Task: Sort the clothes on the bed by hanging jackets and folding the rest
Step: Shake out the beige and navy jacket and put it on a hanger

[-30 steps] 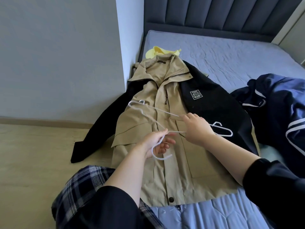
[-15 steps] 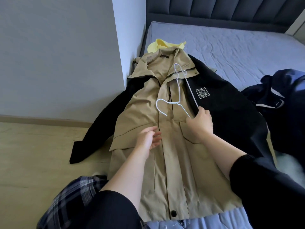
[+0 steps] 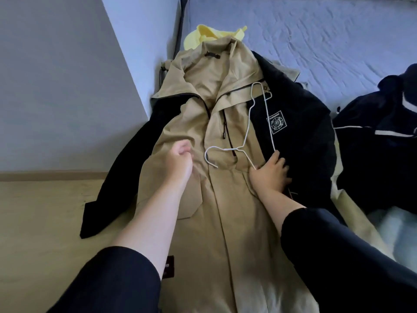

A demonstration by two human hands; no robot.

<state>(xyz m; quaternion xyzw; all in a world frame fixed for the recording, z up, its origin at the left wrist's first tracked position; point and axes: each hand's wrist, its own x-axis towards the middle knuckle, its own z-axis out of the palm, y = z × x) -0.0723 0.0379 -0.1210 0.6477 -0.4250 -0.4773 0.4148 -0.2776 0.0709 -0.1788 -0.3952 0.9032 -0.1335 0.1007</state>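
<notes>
A beige jacket (image 3: 225, 199) lies face up along the left edge of the bed, collar away from me. On its chest rests a white wire hanger (image 3: 248, 123), hook pointing left. My right hand (image 3: 270, 175) grips the hanger's lower corner at the jacket's right front. My left hand (image 3: 180, 159) is on the jacket's left front with its fingers curled into the fabric. A black garment (image 3: 302, 150) with a square white logo patch lies spread under the beige jacket, one sleeve hanging off toward the floor.
A yellow garment (image 3: 214, 35) peeks out behind the collar. A navy garment with white stripes (image 3: 383, 136) is heaped at the right. The blue mattress (image 3: 316, 41) stretches beyond. A wall corner (image 3: 140, 64) and wooden floor (image 3: 45, 222) border the bed's left.
My left hand let go of the hanger's hook and moved onto the jacket's left front. My right hand swung the hanger up and laid it on the chest. The view moved closer.
</notes>
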